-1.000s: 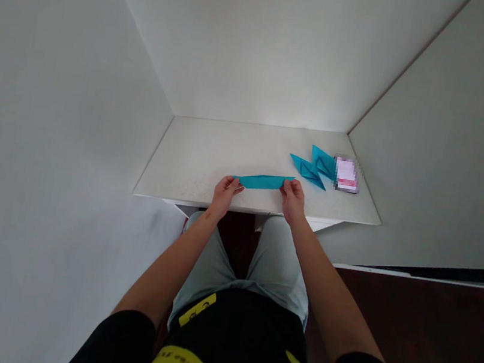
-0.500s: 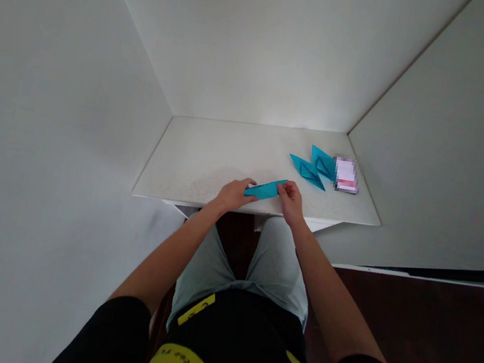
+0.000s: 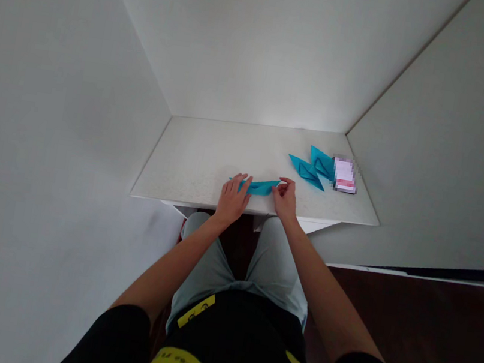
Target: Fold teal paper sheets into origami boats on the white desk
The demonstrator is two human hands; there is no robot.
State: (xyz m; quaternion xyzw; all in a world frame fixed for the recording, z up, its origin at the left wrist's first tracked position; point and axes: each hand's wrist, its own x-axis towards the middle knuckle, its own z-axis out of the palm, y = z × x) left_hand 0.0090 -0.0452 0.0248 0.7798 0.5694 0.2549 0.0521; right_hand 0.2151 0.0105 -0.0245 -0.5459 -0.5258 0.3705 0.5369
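Observation:
A narrow strip of folded blue paper lies flat near the front edge of the small white table. My left hand rests on the strip's left part with its fingers stretched out flat over it. My right hand pinches the strip's right end between thumb and fingertips. Only the strip's middle shows between the two hands.
Two folded blue paper shapes lie at the table's right rear, beside a small white and red card or pack. White walls enclose the table on the left, back and right. My knees sit under the front edge; dark floor lies to the right.
The strip was held up stretched between both hands; it has come down onto the table, and my left hand has moved in from its left tip and now presses flat on it.

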